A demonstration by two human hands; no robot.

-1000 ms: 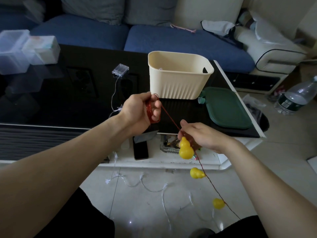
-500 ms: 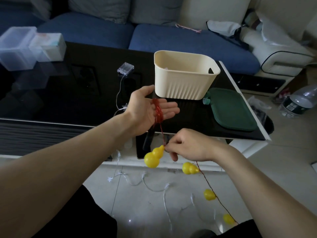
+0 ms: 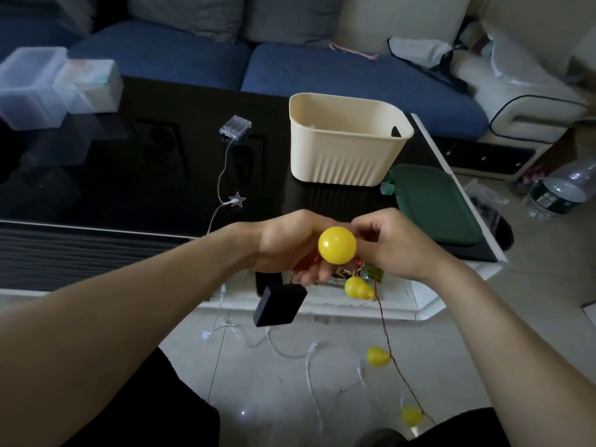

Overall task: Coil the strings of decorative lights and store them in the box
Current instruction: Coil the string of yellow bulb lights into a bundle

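The left hand [image 3: 290, 246] is curled round a small bunch of red wire [image 3: 308, 264]; a black battery box [image 3: 280, 305] hangs just under its fingers. The right hand [image 3: 392, 245] sits right beside it, fingers bent, pinching the same wire where a yellow gourd light [image 3: 337, 245] sticks up between the two hands. From the right hand the red string [image 3: 385, 333] runs long and thin, down and toward the person (more yellow lights [image 3: 377, 356] hang on it), so the right hand is nearer the loose part; the next loop should probably come up from there. The cream box [image 3: 346, 140] stands past both hands, open side up.
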